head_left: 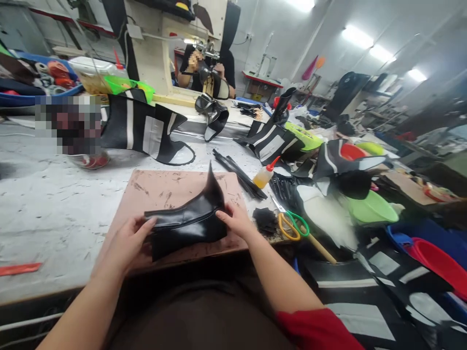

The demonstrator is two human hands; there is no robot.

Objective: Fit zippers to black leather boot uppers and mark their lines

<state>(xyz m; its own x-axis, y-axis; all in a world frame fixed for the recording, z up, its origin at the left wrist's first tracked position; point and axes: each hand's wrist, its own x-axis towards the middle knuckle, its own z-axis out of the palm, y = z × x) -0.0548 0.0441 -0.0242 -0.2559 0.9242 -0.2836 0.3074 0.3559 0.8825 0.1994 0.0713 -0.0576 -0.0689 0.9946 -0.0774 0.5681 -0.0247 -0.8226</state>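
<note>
A shiny black leather boot upper lies on its side over a pinkish cutting board, its pointed end rising at the far right. My left hand grips the left edge, thumb on top and fingers underneath. At the other end, my right hand has its thumb on the leather, the fingers behind it. Right of the board are scissors with one orange and one green handle, a stack of small black pieces and a red-tipped glue bottle.
More boot uppers with white strips lie at the back and right. Black strips lie beside the board. A wooden handle sticks out near the table edge. Across the table a person works at a sewing machine. Basins stand right.
</note>
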